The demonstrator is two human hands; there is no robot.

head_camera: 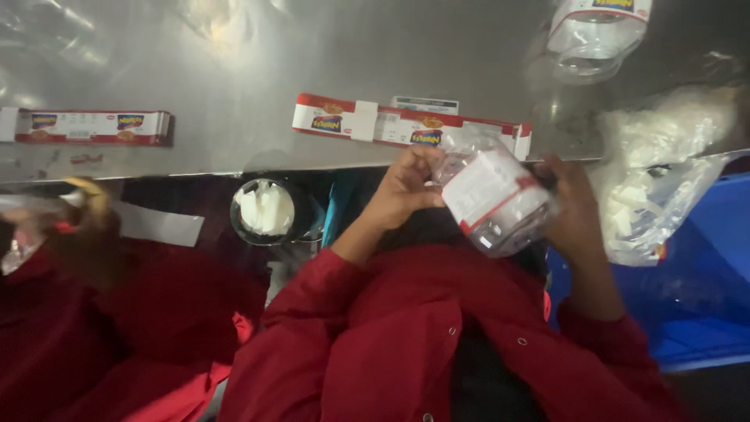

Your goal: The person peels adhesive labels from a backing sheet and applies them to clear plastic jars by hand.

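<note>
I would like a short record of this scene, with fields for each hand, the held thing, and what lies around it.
left hand: grips the clear plastic jar's upper end
right hand: supports the jar from the other side
held thing: clear plastic jar with a white and red label, tilted
table: metal surface with two flat red and white cartons
right side: clear plastic bags over a blue bin
left side: another person's hand, blurred

We are looking down on a steel table (234, 86) where two long red cartons (92, 126) (406, 125) are lying, a clear jar (595, 31) beyond, a crumpled plastic bag (664, 180) overhanging a blue bin (703, 312).
</note>
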